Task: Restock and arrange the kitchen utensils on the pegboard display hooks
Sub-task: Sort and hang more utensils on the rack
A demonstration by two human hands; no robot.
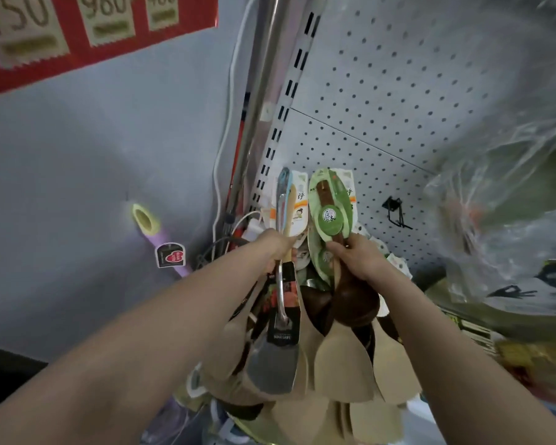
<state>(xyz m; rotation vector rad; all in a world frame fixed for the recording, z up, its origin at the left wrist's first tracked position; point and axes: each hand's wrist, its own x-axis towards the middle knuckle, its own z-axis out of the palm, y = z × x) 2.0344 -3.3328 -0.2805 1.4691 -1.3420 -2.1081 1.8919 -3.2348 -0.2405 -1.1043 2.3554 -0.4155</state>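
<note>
Two utensils are gripped in front of the pegboard (398,101), one in each of the hands. The left hand (278,245) has its fingers curled round the handle of a metal spatula (272,364) with a black card on its shaft, together with at least one pale wooden handle. The right hand (355,258) grips the shaft of a dark wooden ladle (355,297), whose green leaf-shaped label (329,216) lies against the board. The hands are side by side, close but not touching. Below them fan several pale wooden spatulas (344,367); whether they hang on a hook cannot be told. A bare black hook (395,210) juts from the board to the right of the ladle. Left of the board runs a slotted upright (289,91) with a white cable (228,101) beside it. Clear plastic bags (511,155) crowd the right edge, and a red price sign (77,33) hangs on the grey wall at upper left.
</note>
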